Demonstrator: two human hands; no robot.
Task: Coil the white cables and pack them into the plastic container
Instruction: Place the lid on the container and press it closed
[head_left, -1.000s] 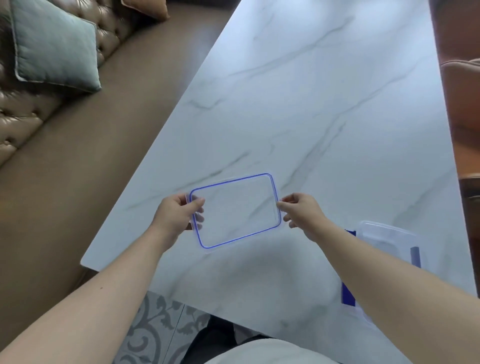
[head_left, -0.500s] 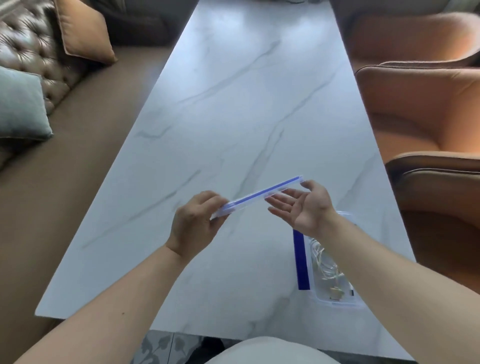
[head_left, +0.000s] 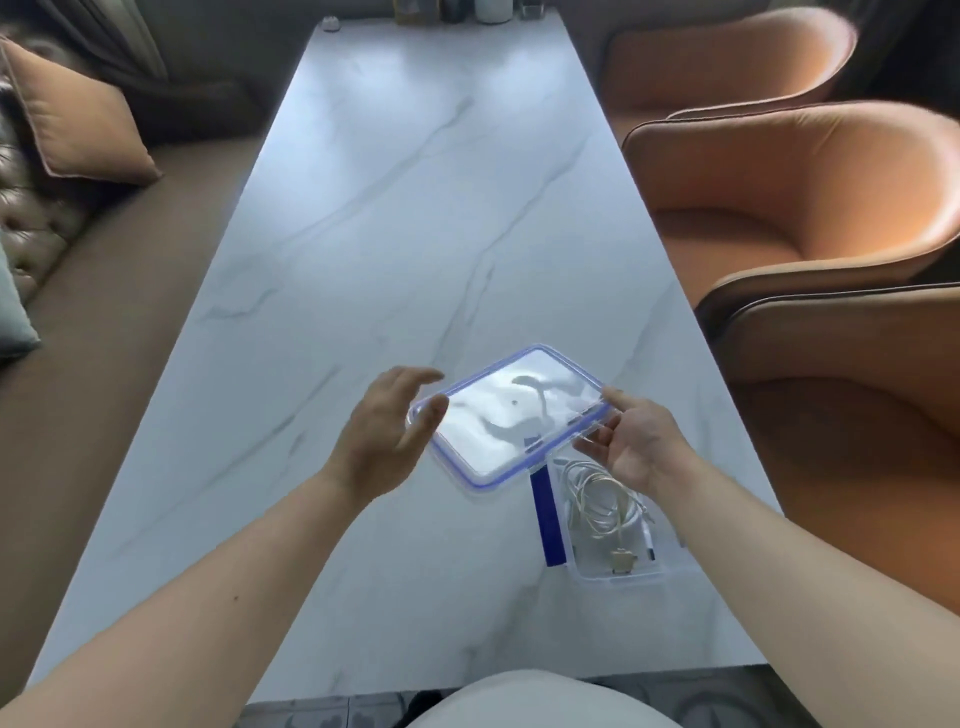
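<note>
Here both hands hold the clear lid with its blue rim above the marble counter, tilted so its glossy face catches reflections. The left hand cups the lid's left short edge, thumb laid on the corner and fingers spread loosely above it rather than clenched. The right hand grips the opposite short edge, its fingers pinched on the rim. Just below the lid and partly under the right wrist, the plastic container stands open on the counter near its right edge, a blue latch folded out along its left side. The white cables lie coiled inside it, a pale connector resting near its front wall. Orange chairs stand beside the counter on the right; a brown sofa with cushions runs along the left.
</note>
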